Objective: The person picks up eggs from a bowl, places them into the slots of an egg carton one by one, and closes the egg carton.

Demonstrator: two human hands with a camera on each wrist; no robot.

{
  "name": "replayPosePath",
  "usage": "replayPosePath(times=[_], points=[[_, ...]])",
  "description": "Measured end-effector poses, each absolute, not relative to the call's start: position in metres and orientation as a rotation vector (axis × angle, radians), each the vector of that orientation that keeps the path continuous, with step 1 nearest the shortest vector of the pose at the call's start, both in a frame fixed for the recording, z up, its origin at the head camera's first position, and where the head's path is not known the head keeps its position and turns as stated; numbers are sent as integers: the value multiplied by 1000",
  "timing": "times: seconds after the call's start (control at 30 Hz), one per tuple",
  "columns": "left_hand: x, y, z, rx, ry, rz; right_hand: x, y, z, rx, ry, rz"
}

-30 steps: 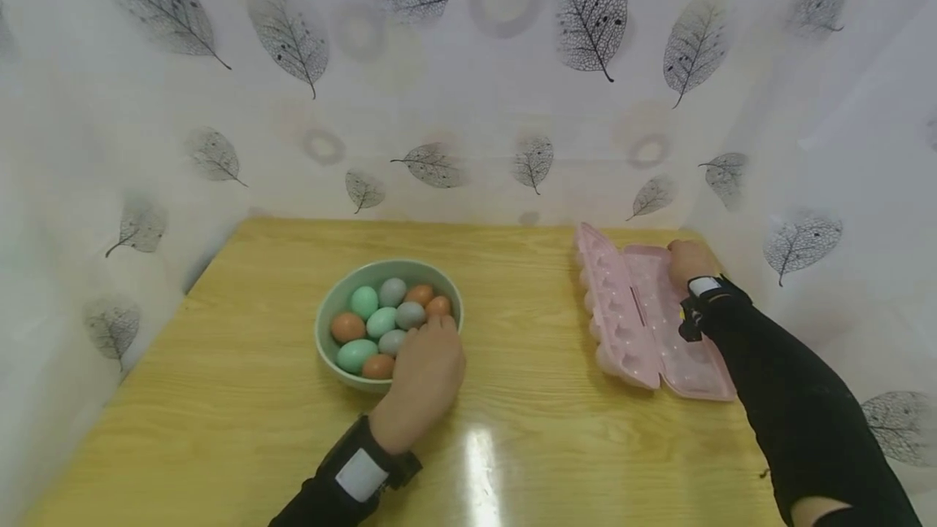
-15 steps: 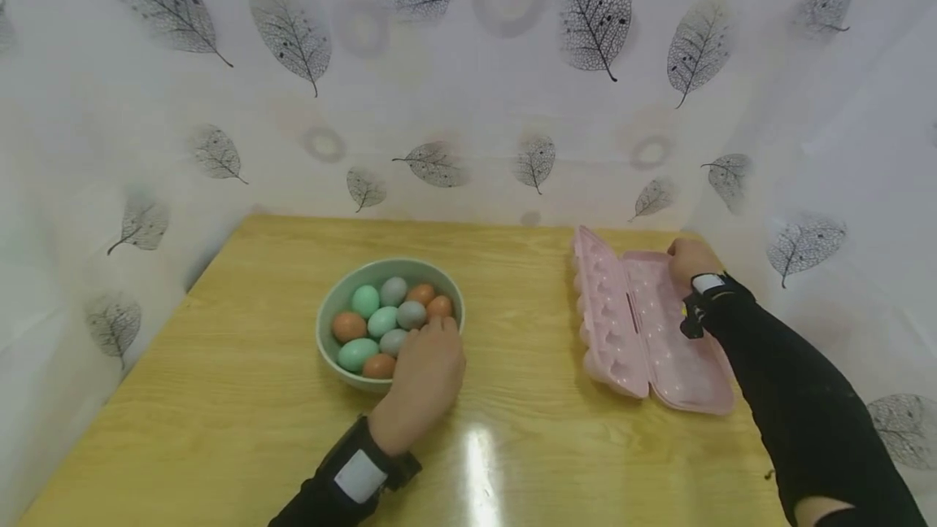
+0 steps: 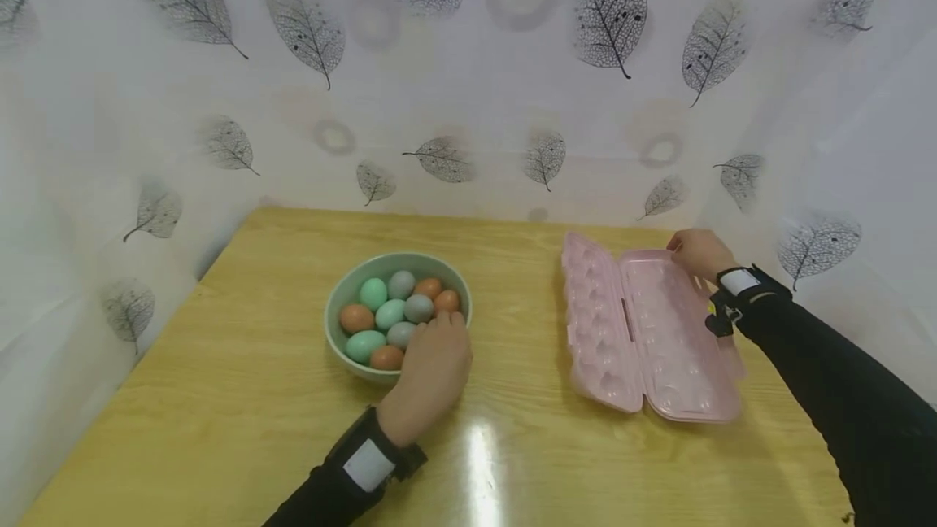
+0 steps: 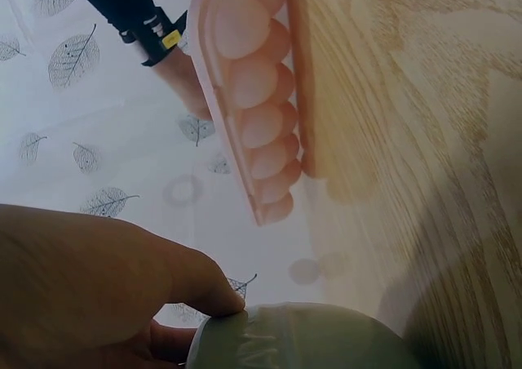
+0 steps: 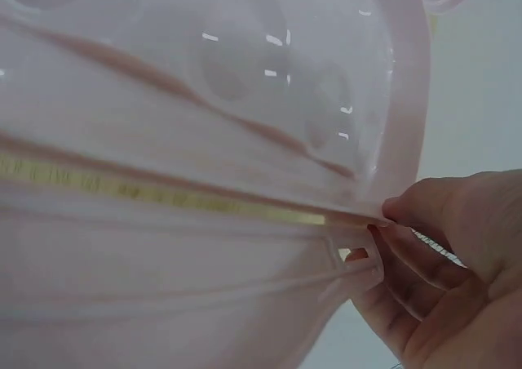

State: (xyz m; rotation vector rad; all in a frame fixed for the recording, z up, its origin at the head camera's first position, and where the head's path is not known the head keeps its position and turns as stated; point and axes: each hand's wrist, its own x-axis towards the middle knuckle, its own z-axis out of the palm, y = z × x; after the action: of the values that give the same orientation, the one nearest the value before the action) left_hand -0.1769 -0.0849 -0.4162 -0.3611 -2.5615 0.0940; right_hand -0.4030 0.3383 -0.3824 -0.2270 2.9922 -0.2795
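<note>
A pale green bowl on the table holds several green, grey and brown eggs. My left hand grips the bowl's near right rim. In the left wrist view, the thumb presses on the bowl, with the other fingers mostly hidden. To the right, a pink plastic egg carton lies unfolded, its dimpled halves joined at a hinge. My right hand pinches the carton's far right corner between thumb and fingers. The right wrist view shows that pinch at the carton's edge close up.
The yellow wood-grain table runs under both the bowl and the carton. A white sheet printed with leaves hangs behind the table and along both sides.
The right hand has shifted slightly to the right, and the carton has opened wider and come a little nearer. The left hand stays at the bowl's rim. The head view has turned slightly.
</note>
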Motion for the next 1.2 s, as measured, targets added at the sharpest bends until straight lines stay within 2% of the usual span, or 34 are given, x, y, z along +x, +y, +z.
replayPosePath(times=[0.3, 0.97, 1.2], points=[[-175, -84, -417, -344, -2586, 107, -391, 316, -364, -352, 2961, -274], [-177, -81, -418, -327, -2590, 56, -367, 288, -329, -261, 2724, -454], [-179, -80, -418, -335, -2552, 81, -357, 287, -319, -217, 2498, -661]])
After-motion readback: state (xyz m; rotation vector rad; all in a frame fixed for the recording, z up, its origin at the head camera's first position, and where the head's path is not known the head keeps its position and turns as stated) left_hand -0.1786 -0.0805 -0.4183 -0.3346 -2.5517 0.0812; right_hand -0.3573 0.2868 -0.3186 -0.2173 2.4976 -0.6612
